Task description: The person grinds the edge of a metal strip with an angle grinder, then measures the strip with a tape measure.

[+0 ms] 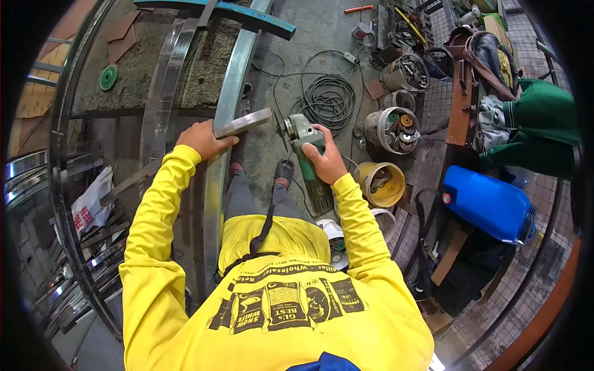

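My right hand [327,159] is closed round the body of a green and grey angle grinder [305,162], its thumb lying across the top. The grinder's thin disc [280,128] shows nearly edge-on, close to the free end of a short piece of square metal tube [244,122]. Over on the left, my left hand [204,141] grips the other end of that tube, on top of a long pale steel beam [238,71]. The beam runs lengthwise past my left leg. The underside of my left hand's grip is hidden.
A coiled cable [328,102] lies on the floor ahead. To the right stand a white bucket of discs [374,127], a yellow bucket [396,196] and a blue jerrycan [486,204]. A blue bar [266,23] crosses the beam's far end. Metal lengths [59,167] are stacked at left.
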Motion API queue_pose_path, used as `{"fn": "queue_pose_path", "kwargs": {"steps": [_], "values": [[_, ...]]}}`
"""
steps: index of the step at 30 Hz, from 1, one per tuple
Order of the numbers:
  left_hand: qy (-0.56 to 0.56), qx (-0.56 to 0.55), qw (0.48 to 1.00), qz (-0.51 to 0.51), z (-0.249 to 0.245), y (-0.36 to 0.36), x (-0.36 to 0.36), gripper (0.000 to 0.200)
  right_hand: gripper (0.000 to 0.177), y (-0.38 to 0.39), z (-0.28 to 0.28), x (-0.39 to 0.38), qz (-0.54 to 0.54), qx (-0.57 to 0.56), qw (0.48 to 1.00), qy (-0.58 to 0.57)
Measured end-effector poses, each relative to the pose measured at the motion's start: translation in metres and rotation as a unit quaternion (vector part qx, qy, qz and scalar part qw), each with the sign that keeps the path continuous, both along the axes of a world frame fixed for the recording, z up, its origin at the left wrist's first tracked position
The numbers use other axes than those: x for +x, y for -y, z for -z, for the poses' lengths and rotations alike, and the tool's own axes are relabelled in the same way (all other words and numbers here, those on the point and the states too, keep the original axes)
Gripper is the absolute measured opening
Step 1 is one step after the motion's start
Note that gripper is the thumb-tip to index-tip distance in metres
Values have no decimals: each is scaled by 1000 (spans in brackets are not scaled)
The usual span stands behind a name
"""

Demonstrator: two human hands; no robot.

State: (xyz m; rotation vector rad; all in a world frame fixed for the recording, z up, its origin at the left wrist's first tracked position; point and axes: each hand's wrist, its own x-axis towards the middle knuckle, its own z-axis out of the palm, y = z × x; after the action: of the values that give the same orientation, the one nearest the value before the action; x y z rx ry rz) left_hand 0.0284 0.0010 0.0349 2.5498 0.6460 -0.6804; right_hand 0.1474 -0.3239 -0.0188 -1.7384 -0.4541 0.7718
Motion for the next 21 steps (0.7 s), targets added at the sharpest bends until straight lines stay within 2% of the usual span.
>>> {"fn": "queue_pose_path", "kwargs": {"steps": [3, 6, 10, 15, 21], "values": [[-29, -96, 995, 7, 30, -28, 1, 76, 70, 2, 2, -6, -19, -6, 1000, 4], [-199, -133, 969, -64, 1, -34, 24, 79, 72, 20, 4, -19, -47, -6, 999, 22], [29, -59, 998, -9, 17, -42, 15, 81, 74, 30, 8, -33, -28, -21, 998, -48], [-37, 6, 999, 6, -6, -15, 16, 77, 75, 20, 12, -25, 20, -3, 998, -67], [-23, 11, 1000, 16, 6, -18, 13, 82, 72, -7, 16, -5, 11, 12, 999, -29]]}}
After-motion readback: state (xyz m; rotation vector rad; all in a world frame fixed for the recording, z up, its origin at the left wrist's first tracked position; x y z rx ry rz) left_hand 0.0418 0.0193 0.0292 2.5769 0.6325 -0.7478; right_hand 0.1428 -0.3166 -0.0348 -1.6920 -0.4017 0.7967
